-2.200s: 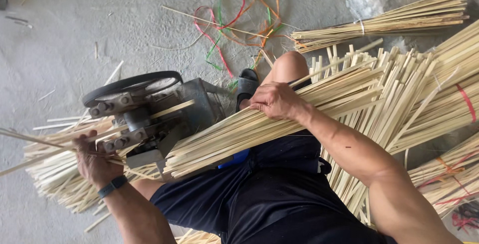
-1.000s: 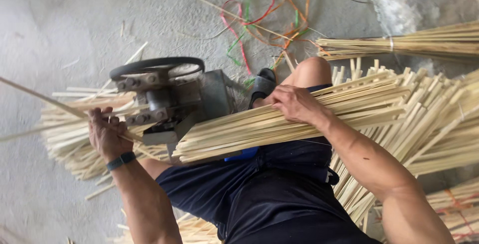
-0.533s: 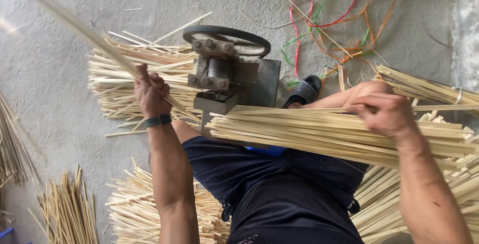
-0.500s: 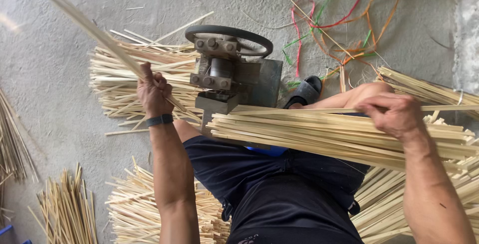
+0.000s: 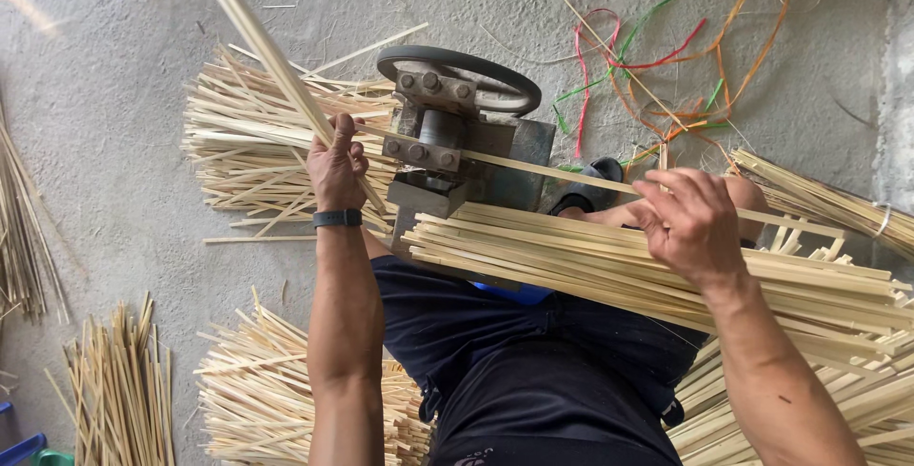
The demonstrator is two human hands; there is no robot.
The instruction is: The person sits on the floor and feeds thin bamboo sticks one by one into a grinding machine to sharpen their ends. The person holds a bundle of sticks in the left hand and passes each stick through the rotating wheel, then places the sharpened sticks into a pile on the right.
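Observation:
My left hand (image 5: 337,163), with a dark wristband, grips a long bamboo strip (image 5: 249,24) that slants up to the top left, just left of a grey metal splitting machine (image 5: 447,147) with a hand wheel (image 5: 460,70). My right hand (image 5: 690,221) rests on a thick bundle of pale bamboo strips (image 5: 571,258) lying across my lap. Its fingers pinch a single thin strip (image 5: 552,172) that runs into the machine.
Heaps of split strips lie behind the machine (image 5: 249,133), by my left side (image 5: 257,395) and at the far left (image 5: 119,390). More bundles are stacked at the right (image 5: 828,204). Coloured plastic ties (image 5: 666,57) lie scattered on the concrete floor.
The view swung so the machine now sits centre. My left hand has drawn the long strip out and up to the left. My right hand shifted from gripping the bundle to pinching one strip.

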